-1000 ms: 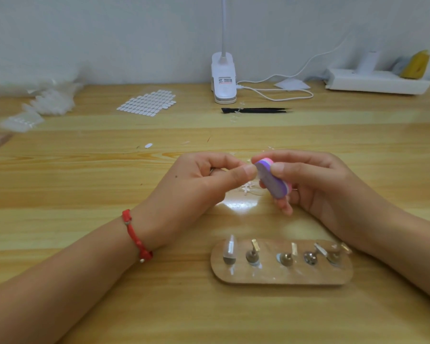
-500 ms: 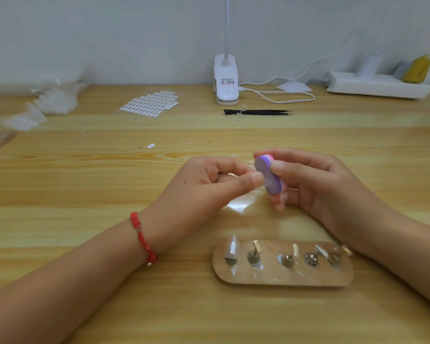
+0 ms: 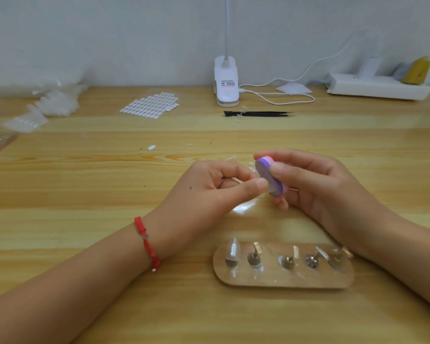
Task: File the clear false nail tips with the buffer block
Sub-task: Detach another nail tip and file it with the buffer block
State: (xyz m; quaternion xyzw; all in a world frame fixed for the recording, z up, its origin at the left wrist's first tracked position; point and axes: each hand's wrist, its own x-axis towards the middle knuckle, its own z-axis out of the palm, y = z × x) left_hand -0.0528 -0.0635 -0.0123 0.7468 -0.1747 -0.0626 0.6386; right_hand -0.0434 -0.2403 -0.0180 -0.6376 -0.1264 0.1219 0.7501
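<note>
My right hand [image 3: 315,184] grips a purple and pink buffer block [image 3: 266,173] between thumb and fingers, held on edge above the table. My left hand [image 3: 214,192] pinches something small between thumb and forefinger, pressed against the block's purple face; the clear nail tip itself is hidden by the fingertips. In front of me lies an oval wooden stand [image 3: 283,279] with several metal pegs; one clear nail tip [image 3: 232,252] sits on the leftmost peg, the others are bare.
At the back stand a white clip lamp [image 3: 226,83] with its cable, black tweezers [image 3: 258,113], a sheet of adhesive tabs [image 3: 150,104] and clear bags of nail tips [image 3: 55,103]. A white power strip [image 3: 377,88] lies back right. One loose tab [image 3: 151,147] lies mid-table.
Both hands stay together; the buffer block has shifted slightly against the left fingertips, a small rubbing motion. The stand has not moved.
</note>
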